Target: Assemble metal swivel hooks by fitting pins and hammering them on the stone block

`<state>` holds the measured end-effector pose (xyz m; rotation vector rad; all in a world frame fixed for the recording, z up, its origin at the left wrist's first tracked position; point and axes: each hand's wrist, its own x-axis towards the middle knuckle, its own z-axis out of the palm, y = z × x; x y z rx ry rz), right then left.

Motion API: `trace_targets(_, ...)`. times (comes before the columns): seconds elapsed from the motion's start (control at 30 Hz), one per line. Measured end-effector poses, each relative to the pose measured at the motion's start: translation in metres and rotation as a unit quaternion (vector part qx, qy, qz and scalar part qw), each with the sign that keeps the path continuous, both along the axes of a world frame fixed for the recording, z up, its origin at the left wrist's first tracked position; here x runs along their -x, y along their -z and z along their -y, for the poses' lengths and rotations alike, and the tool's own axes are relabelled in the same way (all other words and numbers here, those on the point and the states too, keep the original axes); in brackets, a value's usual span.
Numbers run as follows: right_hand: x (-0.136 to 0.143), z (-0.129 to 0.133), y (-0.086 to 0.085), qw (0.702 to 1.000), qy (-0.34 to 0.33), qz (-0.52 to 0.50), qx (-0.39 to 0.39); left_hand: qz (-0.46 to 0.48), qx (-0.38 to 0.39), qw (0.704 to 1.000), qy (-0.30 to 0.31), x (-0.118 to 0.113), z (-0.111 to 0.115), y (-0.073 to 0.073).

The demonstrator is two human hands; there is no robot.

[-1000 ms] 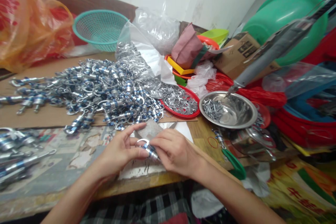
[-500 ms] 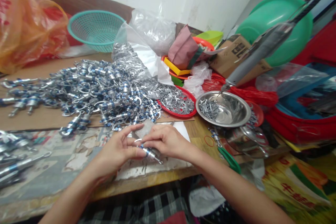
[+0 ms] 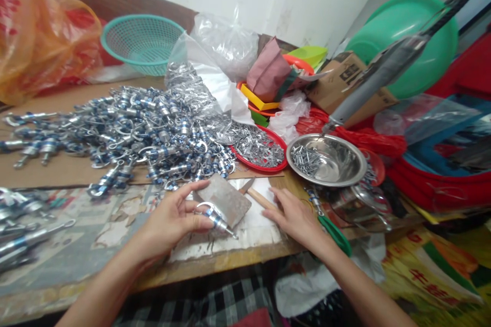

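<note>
My left hand (image 3: pixel 182 214) pinches a metal hook bolt (image 3: pixel 217 219) between thumb and fingers. This bolt has a curved open hook, a blue band and a thin tip pointing down to the right. It is held over a flat grey metal block (image 3: pixel 226 196) lying on the white sheet (image 3: pixel 264 230). To the right, my right hand (image 3: pixel 293 214) has its thumb and fingers around the wooden handle of a small hammer (image 3: pixel 261 199). The hammer's dark head lies beside the block's upper right edge.
A large heap of blue-banded hook bolts (image 3: pixel 146 133) covers the cardboard at the left. Beyond my hands stand a red tray (image 3: pixel 284 156) of small metal parts and a steel bowl (image 3: pixel 345 163) holding pins. Green-handled scissors (image 3: pixel 337 235) lie right; a grey tool (image 3: pixel 368 76) hangs above.
My right hand has left the hook bolt and moved right to the hammer handle. The block and hammer are now uncovered. My left hand stays in place with the bolt.
</note>
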<state>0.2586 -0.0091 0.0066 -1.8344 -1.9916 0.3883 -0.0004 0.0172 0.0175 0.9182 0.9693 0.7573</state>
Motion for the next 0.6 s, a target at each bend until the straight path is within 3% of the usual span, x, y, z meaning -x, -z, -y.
trace_targets(0.07, -0.012, 0.008, 0.005, 0.998, -0.016, 0.041, 0.055, -0.001, 0.004, 1.000, -0.002, 0.000, -0.001, 0.001)
trace_targets(0.13, -0.012, 0.014, 0.003, 0.998, -0.020, 0.025, 0.047, -0.002, 0.005, 1.000, -0.002, 0.000, -0.002, 0.002)
trace_targets(0.23, 0.002, 0.023, -0.016, 0.999, -0.029, -0.031, -0.031, -0.005, 0.001, 1.000, -0.002, 0.001, -0.001, 0.002)
trace_targets(0.33, 0.018, 0.034, -0.039, 0.984, -0.111, -0.063, -0.127, -0.013, -0.003, 1.000, -0.005, 0.001, 0.000, 0.000)
trace_targets(0.43, 0.028, 0.041, -0.049, 0.964, -0.178, -0.046, -0.190, -0.012, -0.004, 1.000, -0.010, 0.001, 0.000, 0.000)
trace_targets(0.6, 0.033, 0.046, -0.041, 0.967, -0.211, 0.063, -0.126, -0.017, -0.008, 1.000, -0.018, 0.000, -0.001, 0.001)
